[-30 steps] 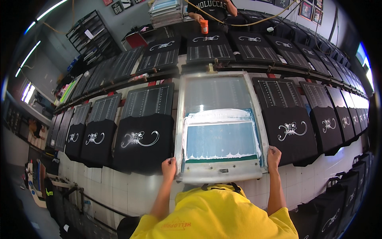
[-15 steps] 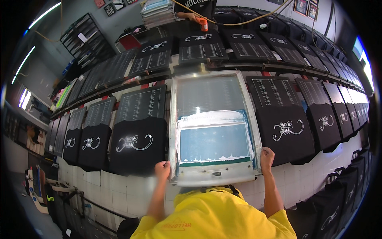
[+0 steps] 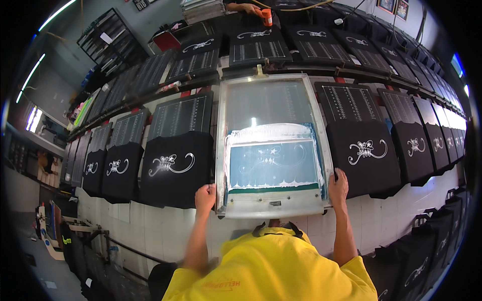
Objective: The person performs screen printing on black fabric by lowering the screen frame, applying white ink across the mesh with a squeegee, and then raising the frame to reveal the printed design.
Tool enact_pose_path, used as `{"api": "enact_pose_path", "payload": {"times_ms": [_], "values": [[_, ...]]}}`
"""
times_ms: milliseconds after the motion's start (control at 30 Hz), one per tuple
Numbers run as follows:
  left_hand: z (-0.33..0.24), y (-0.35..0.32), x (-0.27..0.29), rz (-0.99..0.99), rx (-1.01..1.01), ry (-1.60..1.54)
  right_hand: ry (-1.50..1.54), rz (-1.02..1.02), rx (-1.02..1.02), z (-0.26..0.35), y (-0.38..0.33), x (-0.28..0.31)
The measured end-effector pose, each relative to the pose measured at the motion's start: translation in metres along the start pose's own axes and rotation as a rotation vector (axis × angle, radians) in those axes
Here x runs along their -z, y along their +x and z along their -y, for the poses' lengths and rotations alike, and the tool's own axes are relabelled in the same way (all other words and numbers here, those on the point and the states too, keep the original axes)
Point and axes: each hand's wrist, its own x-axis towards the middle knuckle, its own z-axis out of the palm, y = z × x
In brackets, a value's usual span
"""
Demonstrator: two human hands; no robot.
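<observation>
Screen (image 3: pixel 274 150) dead ahead, flanked by shirts (image 3: pixel 175 185), long axis pointing away. Left hand (image 3: pixel 205 197) and right hand (image 3: pixel 338 187) well apart, clamped on opposite side rails (image 3: pixel 220 150), toward the close end; right slightly farther up.

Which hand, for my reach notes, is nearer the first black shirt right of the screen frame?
Right. The right hand has its grip on the screen frame beside the black shirt; the left hand is farther, at the frame's left edge.
</observation>
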Motion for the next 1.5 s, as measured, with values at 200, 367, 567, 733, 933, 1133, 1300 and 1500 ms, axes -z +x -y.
{"api": "enact_pose_path", "payload": {"times_ms": [200, 367, 567, 733, 933, 1133, 1300, 1500], "values": [[-0.055, -0.044, 0.064, 0.524, 0.243, -0.687, 0.042, 0.514, 0.602, 0.094, -0.05, 0.039], [-0.075, -0.104, 0.028, 1.315, -0.026, -0.769, -0.196, 0.809, 0.834, 0.124, -0.065, 0.038], [-0.089, -0.142, -0.058, 1.25, 0.332, -1.007, -0.219, 0.663, 0.842, 0.155, -0.035, 0.026], [-0.092, -0.139, -0.086, 1.176, 0.452, -1.233, -0.389, 0.534, 0.826, 0.154, -0.053, 0.002], [-0.093, -0.139, -0.089, 1.137, 0.622, -1.389, -0.327, 0.501, 0.821, 0.155, -0.046, 0.004], [-0.097, -0.13, -0.089, 1.185, 0.799, -1.414, -0.279, 0.361, 0.859, 0.155, 0.024, -0.035], [-0.1, -0.129, -0.084, 1.195, 0.8, -1.375, -0.347, 0.309, 0.887, 0.14, 0.07, -0.082], [-0.105, -0.128, -0.072, 1.188, 0.795, -1.324, -0.345, 0.399, 0.844, 0.133, 0.085, -0.099]]}}
